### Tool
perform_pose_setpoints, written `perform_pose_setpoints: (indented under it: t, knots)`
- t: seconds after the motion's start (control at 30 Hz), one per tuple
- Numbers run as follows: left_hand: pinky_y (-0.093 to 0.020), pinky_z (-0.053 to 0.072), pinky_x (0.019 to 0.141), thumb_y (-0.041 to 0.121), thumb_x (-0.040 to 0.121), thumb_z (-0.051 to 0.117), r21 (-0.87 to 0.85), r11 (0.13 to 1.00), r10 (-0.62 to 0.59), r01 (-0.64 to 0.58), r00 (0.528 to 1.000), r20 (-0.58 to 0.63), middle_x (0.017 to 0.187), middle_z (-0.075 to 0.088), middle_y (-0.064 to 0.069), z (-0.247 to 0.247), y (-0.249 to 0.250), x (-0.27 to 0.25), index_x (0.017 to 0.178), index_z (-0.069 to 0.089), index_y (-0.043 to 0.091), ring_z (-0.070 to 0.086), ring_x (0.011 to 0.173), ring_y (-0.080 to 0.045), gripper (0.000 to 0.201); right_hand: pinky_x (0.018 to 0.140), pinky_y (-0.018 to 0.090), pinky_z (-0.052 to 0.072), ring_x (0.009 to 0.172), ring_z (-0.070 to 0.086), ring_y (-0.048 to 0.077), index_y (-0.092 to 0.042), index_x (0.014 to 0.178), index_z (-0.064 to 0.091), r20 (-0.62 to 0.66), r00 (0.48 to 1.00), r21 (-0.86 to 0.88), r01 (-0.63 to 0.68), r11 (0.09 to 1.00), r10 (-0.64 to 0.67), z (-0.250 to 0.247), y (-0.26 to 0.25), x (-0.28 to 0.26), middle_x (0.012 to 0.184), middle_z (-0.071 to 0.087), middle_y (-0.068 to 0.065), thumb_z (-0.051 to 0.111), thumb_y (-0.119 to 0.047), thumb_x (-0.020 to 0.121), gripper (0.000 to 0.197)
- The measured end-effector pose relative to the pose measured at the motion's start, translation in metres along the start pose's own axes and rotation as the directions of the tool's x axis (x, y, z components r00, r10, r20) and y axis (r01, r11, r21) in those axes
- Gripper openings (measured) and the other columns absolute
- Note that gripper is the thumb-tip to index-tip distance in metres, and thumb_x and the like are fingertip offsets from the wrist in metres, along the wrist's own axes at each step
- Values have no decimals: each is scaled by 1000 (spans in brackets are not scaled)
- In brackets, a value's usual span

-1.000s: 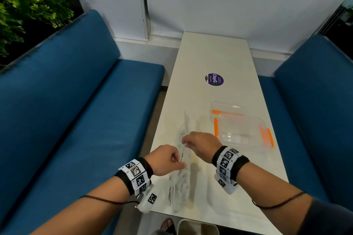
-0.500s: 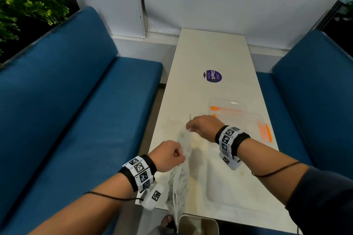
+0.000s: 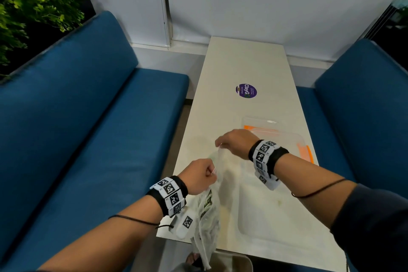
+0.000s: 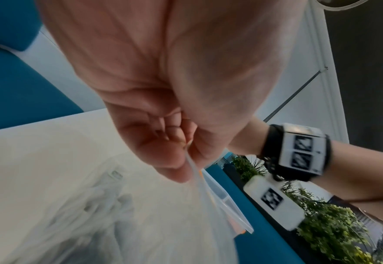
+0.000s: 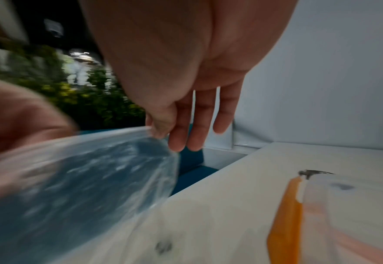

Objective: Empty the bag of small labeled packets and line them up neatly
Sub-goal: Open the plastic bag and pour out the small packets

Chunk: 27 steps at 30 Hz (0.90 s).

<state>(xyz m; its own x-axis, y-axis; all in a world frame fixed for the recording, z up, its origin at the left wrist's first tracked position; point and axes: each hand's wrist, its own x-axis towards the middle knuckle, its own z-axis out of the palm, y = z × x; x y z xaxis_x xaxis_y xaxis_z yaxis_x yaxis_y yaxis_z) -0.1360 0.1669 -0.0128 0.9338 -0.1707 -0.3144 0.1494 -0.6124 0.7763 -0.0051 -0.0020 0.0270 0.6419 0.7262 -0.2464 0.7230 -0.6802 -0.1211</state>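
Observation:
A clear plastic bag (image 3: 208,212) hangs above the near left part of the white table (image 3: 247,66), its lower end past the table's near edge. Small packets (image 3: 206,204) show blurred through the film. My left hand (image 3: 198,175) pinches the nearer top corner of the bag (image 4: 199,180) in a fist. My right hand (image 3: 234,142) pinches the farther top corner between thumb and forefinger, with the other fingers (image 5: 199,121) hanging straight. The bag's top edge (image 5: 109,133) is stretched between both hands.
A clear lidded box with orange clips (image 3: 284,139) lies on the table right of my right hand. A purple round sticker (image 3: 246,90) marks the table's middle. Blue benches (image 3: 88,128) flank the table, with a plant (image 3: 33,2) at the far left.
Both hands have lifted the bag off the table. My right hand has moved up and away from my left, stretching the top edge, and the bag now dangles over the near edge.

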Motion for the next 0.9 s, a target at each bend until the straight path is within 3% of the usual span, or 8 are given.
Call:
perform_pose_setpoints:
  t: [0.13, 0.2, 0.27, 0.37, 0.53, 0.63, 0.73, 0.9]
  knots:
    - [-21, 49, 52, 15, 95, 61, -50, 998, -33, 31, 999, -43, 74, 59, 0, -4, 0, 4, 92, 57, 2, 67, 56, -12, 13, 85, 36, 49, 111, 64, 26, -30, 128, 65, -91, 986, 93, -134, 987, 142, 1, 5, 6, 121, 72, 0, 48, -30, 107, 27]
    - [-25, 52, 53, 17, 95, 63, -73, 996, -50, 46, 998, -48, 75, 62, -2, -7, -1, 8, 94, 58, 2, 69, 56, -13, 15, 86, 38, 51, 107, 65, 26, -29, 134, 58, -153, 960, 283, -186, 941, 236, 9, -4, -1, 117, 72, -1, 48, -30, 106, 30]
    - [-30, 56, 55, 19, 95, 67, -115, 992, -60, 53, 996, -59, 76, 65, -6, -9, -4, 8, 95, 59, 2, 70, 57, -17, 19, 87, 37, 52, 101, 66, 22, -28, 139, 51, -178, 921, 513, -214, 831, 347, 20, -14, -12, 109, 71, -6, 55, -37, 103, 38]
    - [-31, 55, 56, 20, 96, 67, -187, 980, -72, 63, 997, -38, 80, 69, -11, -4, -8, 8, 98, 59, 0, 67, 57, -18, 23, 93, 35, 50, 104, 64, 15, -28, 141, 48, -79, 879, 715, -279, 642, 470, 41, -28, -31, 111, 66, -10, 62, -56, 94, 56]
    - [-30, 55, 63, 23, 102, 59, -227, 971, -85, 81, 996, -12, 92, 76, -9, -6, -15, 7, 107, 64, 8, 64, 68, -16, 16, 95, 28, 42, 117, 57, 15, -27, 152, 34, 113, 885, 831, -333, 445, 452, 77, -53, -48, 129, 56, -5, 71, -65, 83, 86]
    - [-28, 54, 63, 17, 101, 60, -263, 959, -112, 105, 994, -12, 95, 75, -11, -6, -21, 5, 106, 67, 10, 65, 69, -14, 11, 92, 28, 46, 109, 61, 14, -26, 148, 37, 112, 867, 829, -351, 436, 485, 94, -53, -50, 121, 60, -5, 72, -45, 89, 72]
    - [-35, 56, 69, 24, 102, 60, -261, 958, -132, 116, 990, -45, 88, 74, -5, -11, -27, 2, 98, 67, 9, 66, 70, -15, 18, 87, 36, 57, 94, 68, 19, -22, 140, 49, 113, 833, 832, -377, 407, 542, 98, -46, -51, 107, 67, 0, 57, -18, 95, 46]
    - [-31, 53, 64, 21, 102, 58, -353, 922, -213, 159, 969, -121, 82, 70, -5, -32, -34, -6, 94, 67, 3, 66, 68, -16, 21, 79, 35, 59, 85, 71, 20, -24, 108, 66, 91, 804, 848, -372, 377, 588, 82, -30, -60, 87, 73, -2, 53, -10, 94, 24]
